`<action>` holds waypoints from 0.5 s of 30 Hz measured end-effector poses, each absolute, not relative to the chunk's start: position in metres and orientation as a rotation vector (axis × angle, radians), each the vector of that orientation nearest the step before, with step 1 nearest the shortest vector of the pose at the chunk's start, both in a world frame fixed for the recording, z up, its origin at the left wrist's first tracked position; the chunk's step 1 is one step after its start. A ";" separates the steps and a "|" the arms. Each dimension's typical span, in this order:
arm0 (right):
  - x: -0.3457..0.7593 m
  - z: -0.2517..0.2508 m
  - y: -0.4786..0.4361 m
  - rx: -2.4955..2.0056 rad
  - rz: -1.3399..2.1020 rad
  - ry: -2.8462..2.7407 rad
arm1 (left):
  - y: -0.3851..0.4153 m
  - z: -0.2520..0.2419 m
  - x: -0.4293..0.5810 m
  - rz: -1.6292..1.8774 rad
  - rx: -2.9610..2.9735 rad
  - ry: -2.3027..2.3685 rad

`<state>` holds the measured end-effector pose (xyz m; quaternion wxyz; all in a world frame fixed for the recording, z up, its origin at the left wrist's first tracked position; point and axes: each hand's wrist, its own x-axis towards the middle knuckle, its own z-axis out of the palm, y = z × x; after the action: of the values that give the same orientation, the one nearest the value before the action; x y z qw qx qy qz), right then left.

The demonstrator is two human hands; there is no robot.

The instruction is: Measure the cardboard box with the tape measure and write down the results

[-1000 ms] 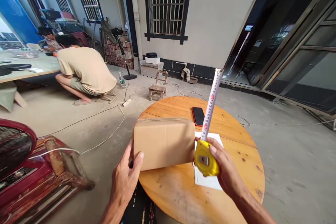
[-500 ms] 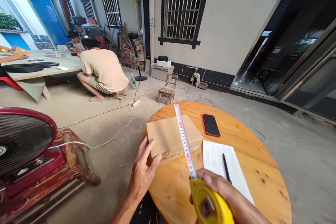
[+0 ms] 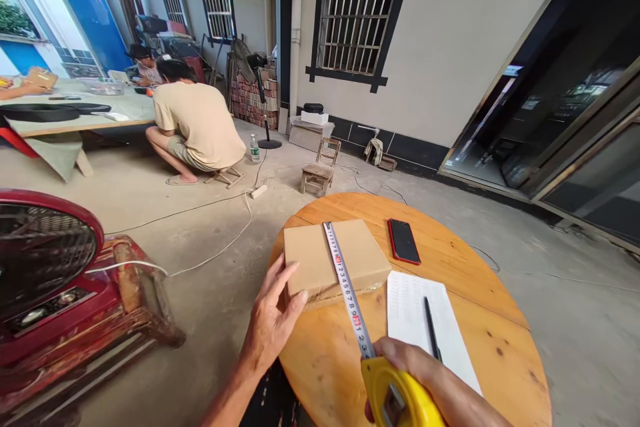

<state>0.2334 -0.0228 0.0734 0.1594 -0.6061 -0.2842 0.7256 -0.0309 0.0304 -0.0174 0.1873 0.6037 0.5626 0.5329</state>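
Observation:
A flat cardboard box [image 3: 315,256] lies on the round wooden table [image 3: 440,253]. My left hand [image 3: 274,317] rests on the box's near left corner, thumb on the front edge and fingers along its left side. My right hand [image 3: 435,383] is wrapped round a yellow tape measure [image 3: 400,399] at the table's near edge. Its white blade [image 3: 345,287] runs from the case across the top of the box to the far edge.
A sheet of paper [image 3: 410,307] with a black pen [image 3: 431,330] lies right of the box, a red-edged phone [image 3: 404,241] behind it. A red fan [image 3: 45,260] stands at left. A person [image 3: 197,123] crouches on the floor beyond; cables and a small wooden chair [image 3: 318,173] lie nearby.
The box went from standing on edge to lying flat. The tape blade swung down from upright and now lies across the box top, its tip drawn back to the far edge.

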 end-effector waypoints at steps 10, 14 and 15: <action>0.222 0.085 -0.021 -1.628 1.984 -1.075 | 0.036 -0.013 -0.032 1.487 1.677 1.567; 0.236 0.080 -0.029 -1.547 1.916 -1.201 | 0.026 -0.007 -0.032 1.548 1.628 1.664; 0.242 0.078 -0.033 -1.533 1.903 -1.262 | 0.021 -0.004 -0.032 1.599 1.583 1.688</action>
<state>0.2420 -0.0330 0.0782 0.1945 -0.5468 -0.4500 0.6788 -0.0323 0.0213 -0.0042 0.1634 0.5552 0.5921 0.5608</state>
